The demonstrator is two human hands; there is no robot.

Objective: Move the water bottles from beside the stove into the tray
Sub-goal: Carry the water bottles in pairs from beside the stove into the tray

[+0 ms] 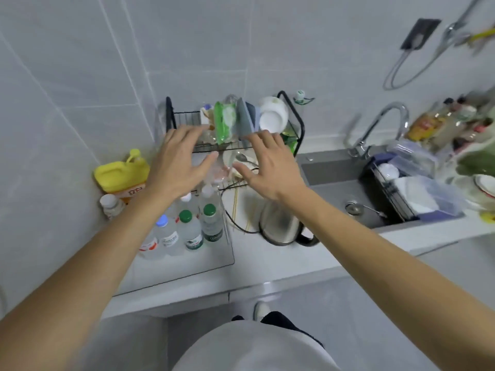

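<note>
- Both hands reach out over the table with nothing in them. The left hand (179, 167) has its fingers (187, 135) spread wide and straight. The right hand (270, 167) is spread open too.
- The water bottles (187, 226) stand close together in the clear tray (214, 261), just under the left arm.
- I count about six bottles in the tray. Two have green caps, one has a blue cap, and the others have white caps. The arm hides part of the bunch, so there may be more.
- One more small bottle with a white cap (111, 204) stands outside the tray, next to the big yellow jug (122, 175).
- I cannot see a stove here.
- It looks like most of the job is done, since the bottles are already in the tray.
- For the next move, I think a hand must curl round any bottle still left out, lift it, and set it upright in the bare front part of the tray.
- There is also one silver kettle (281, 223), one dish rack (235, 129) and one sink (348, 188).
</note>
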